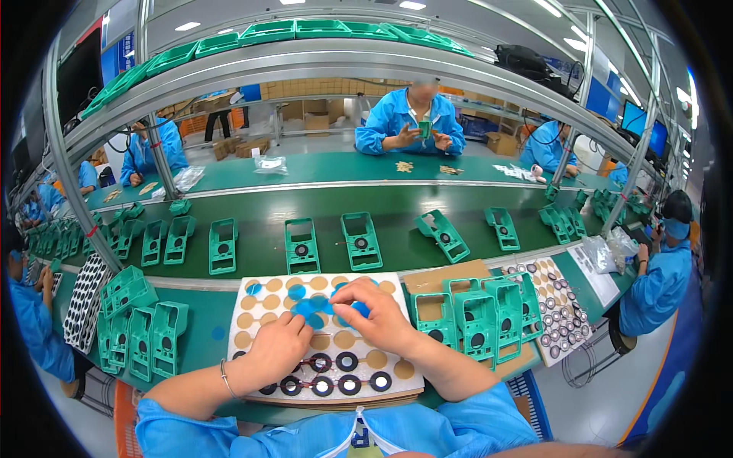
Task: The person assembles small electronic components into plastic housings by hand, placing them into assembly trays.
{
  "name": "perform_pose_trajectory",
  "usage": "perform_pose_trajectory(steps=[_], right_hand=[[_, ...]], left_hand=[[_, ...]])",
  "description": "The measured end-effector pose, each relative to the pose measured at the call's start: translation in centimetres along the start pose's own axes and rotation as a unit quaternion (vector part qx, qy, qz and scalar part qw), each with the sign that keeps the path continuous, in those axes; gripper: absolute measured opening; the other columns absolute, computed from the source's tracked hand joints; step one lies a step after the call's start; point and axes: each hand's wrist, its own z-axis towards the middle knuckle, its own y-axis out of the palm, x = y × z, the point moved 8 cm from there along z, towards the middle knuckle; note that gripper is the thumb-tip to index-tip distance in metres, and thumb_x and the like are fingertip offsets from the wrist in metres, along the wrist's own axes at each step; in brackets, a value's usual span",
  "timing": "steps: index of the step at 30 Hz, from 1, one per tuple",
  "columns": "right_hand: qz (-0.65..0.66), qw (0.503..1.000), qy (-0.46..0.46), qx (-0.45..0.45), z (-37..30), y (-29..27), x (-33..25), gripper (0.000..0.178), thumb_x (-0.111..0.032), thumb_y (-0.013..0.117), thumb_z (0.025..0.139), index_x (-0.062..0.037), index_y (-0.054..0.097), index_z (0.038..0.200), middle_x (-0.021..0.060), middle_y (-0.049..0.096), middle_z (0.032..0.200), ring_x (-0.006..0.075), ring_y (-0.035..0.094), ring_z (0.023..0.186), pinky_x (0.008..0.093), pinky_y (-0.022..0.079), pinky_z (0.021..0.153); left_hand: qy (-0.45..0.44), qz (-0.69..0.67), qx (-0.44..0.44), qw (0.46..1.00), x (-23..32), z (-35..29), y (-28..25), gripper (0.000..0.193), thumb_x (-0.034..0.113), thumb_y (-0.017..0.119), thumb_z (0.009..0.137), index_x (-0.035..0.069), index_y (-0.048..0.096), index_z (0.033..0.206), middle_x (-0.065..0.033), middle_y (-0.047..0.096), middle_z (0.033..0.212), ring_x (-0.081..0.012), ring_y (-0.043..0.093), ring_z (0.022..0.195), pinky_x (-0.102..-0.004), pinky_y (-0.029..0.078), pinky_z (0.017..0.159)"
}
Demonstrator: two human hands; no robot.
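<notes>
Over a white foam tray with round cut-outs, both my hands are working close together. Between my fingertips is a small cluster of thin blue film discs. My left hand has its fingers bent and pressed together at the cluster's near left edge. My right hand pinches at its right edge, thumb against forefinger; another blue disc shows beneath this hand. Round black speakers with pale centres fill the tray's nearest rows. A loose blue disc lies toward the far side.
Green plastic housings stand on the left, on the right and along the green conveyor. A second foam tray with round parts lies at right. A metal shelf frame spans overhead. Co-workers sit opposite and at both sides.
</notes>
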Motion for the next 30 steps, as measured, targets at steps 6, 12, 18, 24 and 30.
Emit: perform_pose_trajectory(steps=[6,12,18,24,30], right_hand=[[0.032,0.999,0.034,-0.012,0.3,-0.1,0.7,0.016,-0.013,0.058,0.085,-0.0047,0.059,0.098,0.0069,0.055,0.092,0.0166,0.054,0.087,0.0279,0.045,0.075],[0.107,0.984,0.108,-0.089,0.2,2.1,2.3,0.018,-0.016,0.054,0.088,-0.0011,0.054,0.098,0.0085,0.059,0.096,0.0170,0.057,0.087,0.0277,0.046,0.077],[0.570,0.769,0.212,-0.195,-0.5,4.1,1.7,0.029,-0.027,0.050,0.091,0.0006,0.049,0.101,0.0151,0.056,0.104,0.0228,0.057,0.100,0.0320,0.047,0.086],[0.610,0.748,0.170,-0.198,-0.3,3.5,2.7,0.026,-0.018,0.058,0.086,-0.0002,0.050,0.104,0.0133,0.056,0.105,0.0224,0.056,0.102,0.0320,0.047,0.087],[0.535,0.803,0.204,-0.167,-0.1,2.6,1.7,0.035,-0.011,0.063,0.082,0.0021,0.051,0.112,0.0112,0.054,0.108,0.0193,0.053,0.105,0.0310,0.042,0.092]], left_hand=[[-0.084,-0.078,0.106,0.988,-2.3,-0.9,-2.0,0.009,0.006,0.062,0.072,0.005,0.055,0.078,-0.0091,0.055,0.075,-0.0240,0.056,0.068,-0.0309,0.046,0.057],[-0.238,-0.593,0.156,0.753,-6.8,-0.9,-2.9,0.006,0.008,0.054,0.087,0.003,0.052,0.087,-0.0063,0.062,0.081,-0.0109,0.055,0.070,-0.0247,0.043,0.062],[-0.163,-0.755,0.114,0.624,-3.6,3.4,-1.9,0.007,0.012,0.052,0.089,0.005,0.051,0.088,-0.0078,0.062,0.087,-0.0114,0.055,0.078,-0.0249,0.044,0.070],[-0.124,-0.732,0.143,0.655,-3.3,4.1,-2.1,0.005,0.008,0.053,0.088,0.003,0.052,0.088,-0.0084,0.060,0.090,-0.0124,0.055,0.078,-0.0254,0.044,0.073],[-0.092,-0.643,0.113,0.752,-3.8,3.5,-3.2,0.008,0.007,0.056,0.086,0.000,0.058,0.089,-0.0056,0.060,0.091,-0.0120,0.055,0.083,-0.0269,0.044,0.077]])
